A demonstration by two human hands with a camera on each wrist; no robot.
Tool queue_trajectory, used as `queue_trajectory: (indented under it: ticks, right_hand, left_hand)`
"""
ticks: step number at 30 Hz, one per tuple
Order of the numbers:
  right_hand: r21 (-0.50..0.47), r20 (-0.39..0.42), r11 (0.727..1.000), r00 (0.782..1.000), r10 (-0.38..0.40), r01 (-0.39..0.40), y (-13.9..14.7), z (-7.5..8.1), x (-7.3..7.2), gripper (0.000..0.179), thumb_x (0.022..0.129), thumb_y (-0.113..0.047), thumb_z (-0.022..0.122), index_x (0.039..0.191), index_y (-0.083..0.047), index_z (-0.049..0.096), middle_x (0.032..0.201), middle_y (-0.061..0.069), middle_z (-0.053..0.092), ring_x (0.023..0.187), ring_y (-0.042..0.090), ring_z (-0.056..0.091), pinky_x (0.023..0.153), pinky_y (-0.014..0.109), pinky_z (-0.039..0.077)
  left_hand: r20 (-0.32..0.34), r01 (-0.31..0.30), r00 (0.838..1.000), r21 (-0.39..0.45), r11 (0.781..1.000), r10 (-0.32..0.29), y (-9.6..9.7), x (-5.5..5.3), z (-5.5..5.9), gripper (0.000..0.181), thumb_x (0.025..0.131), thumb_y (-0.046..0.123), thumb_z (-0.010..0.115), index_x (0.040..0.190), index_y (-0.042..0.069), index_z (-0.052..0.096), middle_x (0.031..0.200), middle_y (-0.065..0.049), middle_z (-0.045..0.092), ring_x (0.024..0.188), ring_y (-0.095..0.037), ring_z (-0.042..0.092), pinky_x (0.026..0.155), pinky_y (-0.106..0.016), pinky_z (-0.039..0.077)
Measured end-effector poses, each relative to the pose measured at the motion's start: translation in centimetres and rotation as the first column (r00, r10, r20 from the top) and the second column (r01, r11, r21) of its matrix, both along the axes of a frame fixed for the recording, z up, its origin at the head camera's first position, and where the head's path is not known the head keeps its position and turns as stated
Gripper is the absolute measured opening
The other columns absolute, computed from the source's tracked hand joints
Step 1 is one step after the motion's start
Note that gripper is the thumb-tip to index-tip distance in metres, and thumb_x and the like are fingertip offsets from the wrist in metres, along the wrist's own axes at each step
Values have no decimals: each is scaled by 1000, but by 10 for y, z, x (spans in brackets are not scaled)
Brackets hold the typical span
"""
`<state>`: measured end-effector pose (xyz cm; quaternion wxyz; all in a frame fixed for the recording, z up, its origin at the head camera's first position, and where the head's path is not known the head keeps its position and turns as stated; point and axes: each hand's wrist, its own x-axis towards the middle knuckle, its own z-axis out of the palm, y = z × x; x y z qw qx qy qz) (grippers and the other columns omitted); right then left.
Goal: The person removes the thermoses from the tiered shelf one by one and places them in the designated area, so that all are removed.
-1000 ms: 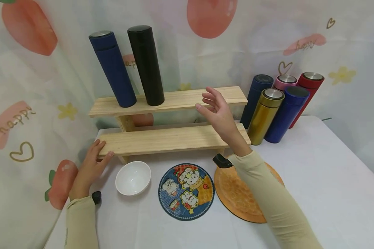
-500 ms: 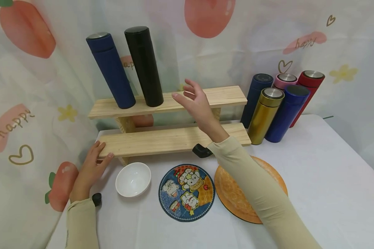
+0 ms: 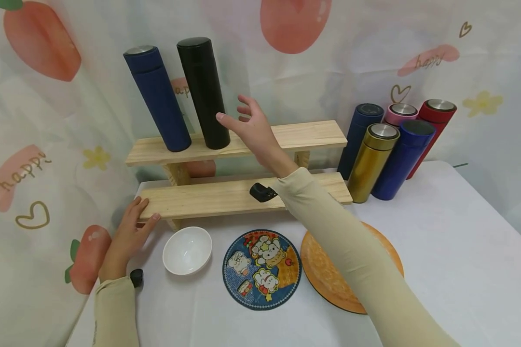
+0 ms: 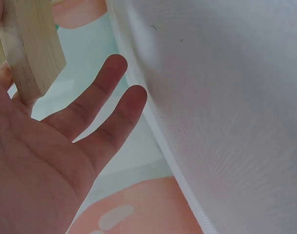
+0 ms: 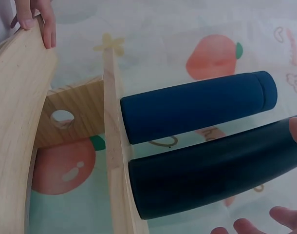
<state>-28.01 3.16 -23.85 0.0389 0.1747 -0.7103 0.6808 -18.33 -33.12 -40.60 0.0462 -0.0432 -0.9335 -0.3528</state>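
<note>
Left hand [image 3: 128, 236]: I pinch the grained wooden lower shelf [image 3: 208, 195].
Right hand [image 3: 255, 129]: wide beside the smooth, cylindrical black bottle [image 3: 204, 91].

And here's a white bowl [image 3: 187, 250], upright on the white tabletop [image 3: 252, 330]! Just right of it, a round blue mat [image 3: 262, 270] with cartoon animals, and right beside that, an orange mat [image 3: 330, 277], part-covered, so its bread-like print is only my best reading. Over to the far right: five flasks bunched upright, gold [image 3: 373, 164] and bright blue [image 3: 403, 161] in front, dark blue [image 3: 360, 140], pink [image 3: 402, 115] and red [image 3: 438, 120] behind. Backing it all, a pale curtain [image 3: 312, 86] of fruit, hearts and yellow flowers!
</note>
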Motion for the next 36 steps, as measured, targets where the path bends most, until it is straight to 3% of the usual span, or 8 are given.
queue_trajectory:
  ticks: [9, 16, 20, 30, 36]
  right_hand:
    - [45, -5, 999, 1000, 9, -9, -13, 9, -9, 85, 100, -33, 74, 169, -12, 30, 167, 17, 35, 151, 36, 37, 115, 44, 44]
    - [50, 18, 999, 1000, 18, -19, -22, 11, -15, 86, 100, -33, 75, 169, -12, 29, 168, 15, 35, 145, 32, 45, 114, 41, 45]
    - [34, 47, 999, 999, 19, -21, -26, 14, -21, 87, 99, -32, 76, 169, -13, 28, 167, 12, 35, 142, 26, 48, 115, 39, 45]
    - [61, 93, 998, 996, 3, -9, -39, 22, -38, 100, 96, -31, 80, 172, -24, 16, 172, 3, 25, 152, 20, 34, 123, 40, 34]
    - [30, 98, 999, 995, 10, -13, -47, 27, -41, 100, 94, -26, 82, 171, -23, 19, 164, 2, 33, 141, 21, 46, 119, 39, 38]
  left_hand:
    - [0, 4, 1000, 7, 1000, -4, -1, 0, -1, 77, 111, 37, 61, 167, -2, 25, 176, -26, 8, 154, -56, 22, 115, -71, 34]
    - [11, -3, 1000, 6, 1000, 3, 1, 2, 2, 77, 110, 36, 62, 166, -3, 27, 175, -26, 8, 156, -55, 16, 119, -73, 26]
    - [19, -6, 1000, 5, 1000, 5, 3, 3, 4, 78, 111, 37, 62, 167, -3, 25, 176, -26, 8, 156, -55, 18, 118, -72, 29]
    - [22, -14, 1000, -2, 1000, 15, 2, 1, 2, 79, 111, 39, 61, 167, -2, 25, 176, -25, 7, 157, -54, 18, 119, -71, 28]
    - [33, -20, 999, -10, 1000, 20, 2, 1, 5, 81, 111, 42, 60, 168, -1, 23, 177, -24, 6, 157, -54, 15, 120, -72, 24]
